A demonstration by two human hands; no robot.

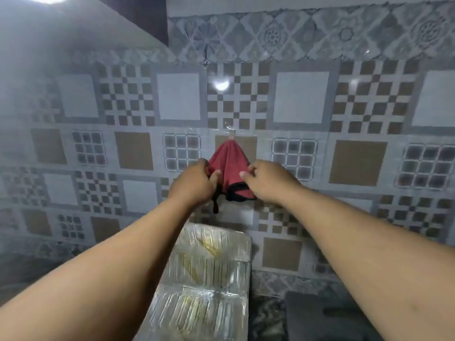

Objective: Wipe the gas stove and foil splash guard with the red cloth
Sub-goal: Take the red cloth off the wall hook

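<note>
A red cloth (229, 161) with a black hem hangs from a small hook (231, 136) on the tiled wall, spread out like a tent. My left hand (194, 184) pinches its left edge and my right hand (264, 179) pinches its right edge, both arms stretched forward. Below the cloth stands the foil splash guard (209, 276), ribbed and shiny with yellowish stains. The gas stove itself is not clearly in view; my left forearm hides the area left of the foil.
The patterned tile wall (357, 114) fills the view ahead. A dark grey object (327, 316) sits at the lower right on a mottled counter (266, 318). A bright light glares at the top left.
</note>
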